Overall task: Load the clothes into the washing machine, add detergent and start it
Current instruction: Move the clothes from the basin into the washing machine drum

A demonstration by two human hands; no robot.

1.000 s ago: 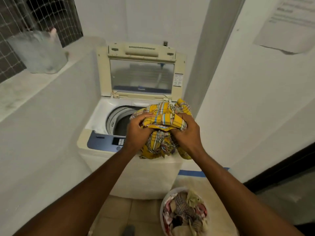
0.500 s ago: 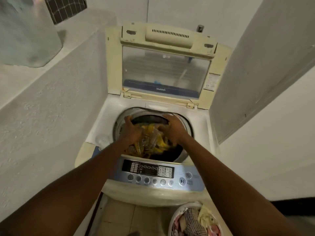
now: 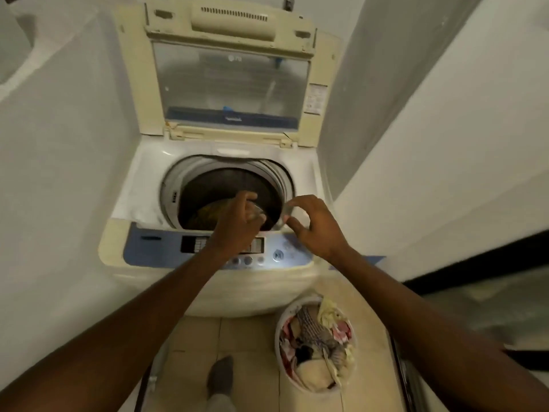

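The washing machine (image 3: 221, 221) is standing with its lid (image 3: 230, 75) raised upright at the back, and a yellow garment (image 3: 208, 214) is lying low inside the drum (image 3: 228, 191), partly hidden and blurred. The left hand (image 3: 237, 226) is hovering over the front edge of the drum with its fingers curled loosely and holding nothing, while the right hand (image 3: 316, 226) is hovering just to the right of the drum opening with its fingers spread and empty. A basket (image 3: 279, 340) of mixed clothes (image 3: 319, 343) is sitting on the floor in front of the washing machine, toward its right side, with one foot (image 3: 221, 374) standing beside it.
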